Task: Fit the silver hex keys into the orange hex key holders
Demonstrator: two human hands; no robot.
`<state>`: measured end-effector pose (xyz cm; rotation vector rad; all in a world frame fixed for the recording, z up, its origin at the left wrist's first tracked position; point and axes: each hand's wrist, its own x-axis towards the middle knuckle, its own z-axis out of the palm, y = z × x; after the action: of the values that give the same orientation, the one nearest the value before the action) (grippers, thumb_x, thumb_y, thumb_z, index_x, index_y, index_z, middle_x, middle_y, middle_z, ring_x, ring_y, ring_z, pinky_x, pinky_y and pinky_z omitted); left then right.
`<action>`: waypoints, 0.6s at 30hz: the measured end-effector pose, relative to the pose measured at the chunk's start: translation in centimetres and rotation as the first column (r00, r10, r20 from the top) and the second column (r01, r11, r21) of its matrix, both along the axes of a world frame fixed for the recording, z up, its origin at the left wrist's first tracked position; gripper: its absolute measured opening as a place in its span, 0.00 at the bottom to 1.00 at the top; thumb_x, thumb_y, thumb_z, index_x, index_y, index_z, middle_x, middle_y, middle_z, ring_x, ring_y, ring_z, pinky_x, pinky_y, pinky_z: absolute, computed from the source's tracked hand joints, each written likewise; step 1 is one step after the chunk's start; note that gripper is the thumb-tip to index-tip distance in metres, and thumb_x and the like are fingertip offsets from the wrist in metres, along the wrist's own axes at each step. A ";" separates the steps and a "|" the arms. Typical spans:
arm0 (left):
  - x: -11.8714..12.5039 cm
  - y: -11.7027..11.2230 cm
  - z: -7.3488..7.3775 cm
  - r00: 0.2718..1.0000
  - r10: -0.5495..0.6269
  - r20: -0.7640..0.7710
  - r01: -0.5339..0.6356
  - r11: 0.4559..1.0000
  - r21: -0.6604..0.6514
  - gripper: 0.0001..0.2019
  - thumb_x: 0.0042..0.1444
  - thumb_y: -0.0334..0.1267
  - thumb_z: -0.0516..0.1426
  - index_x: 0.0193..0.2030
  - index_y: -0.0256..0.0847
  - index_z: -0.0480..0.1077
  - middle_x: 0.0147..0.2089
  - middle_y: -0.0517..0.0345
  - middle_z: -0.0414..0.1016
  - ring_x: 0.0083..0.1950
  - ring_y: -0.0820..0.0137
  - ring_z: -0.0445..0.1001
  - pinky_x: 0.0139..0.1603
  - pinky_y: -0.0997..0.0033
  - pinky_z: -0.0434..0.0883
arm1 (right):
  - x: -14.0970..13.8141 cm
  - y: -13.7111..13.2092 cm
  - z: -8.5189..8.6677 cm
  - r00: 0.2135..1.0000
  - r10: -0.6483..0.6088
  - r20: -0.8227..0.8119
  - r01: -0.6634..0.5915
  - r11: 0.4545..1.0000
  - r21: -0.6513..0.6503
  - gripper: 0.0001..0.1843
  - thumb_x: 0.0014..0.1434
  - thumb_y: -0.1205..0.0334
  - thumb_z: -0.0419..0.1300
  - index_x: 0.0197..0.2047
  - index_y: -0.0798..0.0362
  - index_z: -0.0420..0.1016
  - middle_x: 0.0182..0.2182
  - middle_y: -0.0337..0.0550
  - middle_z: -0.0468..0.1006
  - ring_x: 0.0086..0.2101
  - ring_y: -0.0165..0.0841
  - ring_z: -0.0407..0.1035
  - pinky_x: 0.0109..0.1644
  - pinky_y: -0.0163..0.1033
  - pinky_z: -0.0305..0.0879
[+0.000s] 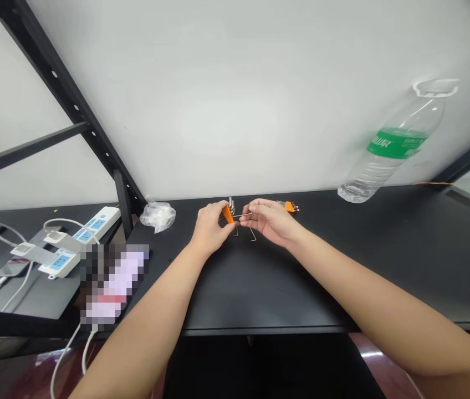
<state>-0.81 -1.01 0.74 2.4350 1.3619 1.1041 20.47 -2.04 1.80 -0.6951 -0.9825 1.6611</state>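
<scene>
My left hand [213, 224] is closed around an orange hex key holder [229, 215], with several silver hex keys [231, 205] standing in it. In my right hand [269, 220], thumb and fingers pinch a thin hex key [242, 215] whose far end points left at the holder; whether it sits inside a slot I cannot tell. Below my hands, a loose L-shaped hex key [253, 235] lies on the black table, and part of another [236, 232] shows beside it. Just behind my right hand lies a second orange holder [289, 206] with keys in it, partly hidden.
A large clear bottle [399, 144] with a green label stands at the back right. A crumpled plastic bag [157, 216] lies back left. Further left are a white power strip [97, 224], chargers with cables, and a blurred-out phone-like object [114, 285]. Black shelf posts [72, 105] rise at left.
</scene>
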 end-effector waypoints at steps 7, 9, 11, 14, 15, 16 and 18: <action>0.0 0.1 0.0 1.000 0.001 0.013 -0.001 1.000 -0.010 0.21 0.55 0.38 0.68 0.55 0.44 0.70 0.48 0.56 0.79 0.48 0.63 0.75 0.54 0.60 0.69 | 0.0 0.0 -0.1 1.000 -0.006 0.021 0.006 1.000 0.005 0.11 0.56 0.60 0.74 0.35 0.55 0.78 0.34 0.44 0.81 0.39 0.39 0.80 0.50 0.47 0.79; -0.1 0.0 0.0 1.000 0.001 0.015 0.000 1.000 -0.015 0.22 0.55 0.39 0.68 0.55 0.44 0.70 0.47 0.56 0.79 0.48 0.63 0.75 0.54 0.60 0.69 | 0.0 0.0 -0.1 1.000 -0.018 0.022 0.018 1.000 0.008 0.11 0.56 0.60 0.74 0.34 0.55 0.78 0.34 0.44 0.81 0.39 0.38 0.80 0.49 0.46 0.79; 0.0 0.0 0.0 1.000 0.005 0.013 -0.004 1.000 -0.018 0.22 0.55 0.39 0.69 0.55 0.44 0.70 0.47 0.56 0.79 0.48 0.63 0.75 0.53 0.60 0.69 | 0.0 0.0 -0.1 0.999 -0.028 0.016 0.028 1.000 0.011 0.11 0.56 0.60 0.74 0.34 0.55 0.78 0.33 0.44 0.80 0.38 0.38 0.80 0.49 0.45 0.79; 0.0 0.0 0.0 1.000 0.006 0.001 -0.006 1.000 -0.020 0.22 0.54 0.39 0.69 0.54 0.44 0.70 0.48 0.55 0.79 0.48 0.62 0.75 0.53 0.60 0.69 | 0.0 0.1 -0.2 1.000 -0.030 0.008 0.030 0.999 0.013 0.10 0.56 0.61 0.74 0.34 0.55 0.78 0.33 0.44 0.81 0.38 0.38 0.80 0.49 0.46 0.79; 0.0 0.0 0.0 1.000 0.006 -0.001 -0.006 1.000 -0.018 0.21 0.54 0.39 0.69 0.54 0.44 0.70 0.48 0.56 0.79 0.48 0.62 0.75 0.53 0.60 0.69 | 0.0 0.1 -0.2 1.000 -0.026 0.009 0.026 1.000 0.013 0.10 0.56 0.61 0.73 0.34 0.55 0.78 0.33 0.44 0.81 0.38 0.38 0.80 0.49 0.46 0.79; 0.0 0.1 0.0 1.000 0.006 -0.002 -0.006 1.000 -0.016 0.21 0.55 0.38 0.68 0.54 0.44 0.70 0.47 0.56 0.79 0.48 0.63 0.75 0.53 0.60 0.69 | 0.0 0.0 -0.2 1.000 -0.021 0.011 0.021 1.000 0.013 0.09 0.56 0.61 0.73 0.34 0.55 0.78 0.33 0.44 0.81 0.38 0.38 0.80 0.49 0.46 0.79; 0.0 0.1 -0.1 1.000 0.005 -0.001 -0.005 1.000 -0.014 0.21 0.55 0.38 0.68 0.54 0.44 0.70 0.48 0.56 0.79 0.48 0.63 0.75 0.53 0.61 0.69 | -0.1 0.0 -0.2 1.000 -0.009 0.017 0.009 1.000 0.014 0.09 0.57 0.61 0.73 0.34 0.55 0.78 0.33 0.45 0.81 0.38 0.38 0.80 0.48 0.45 0.79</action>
<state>-0.82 -0.87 0.65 2.4242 1.3718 1.0910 20.41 -2.04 1.56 -0.7038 -1.0008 1.6413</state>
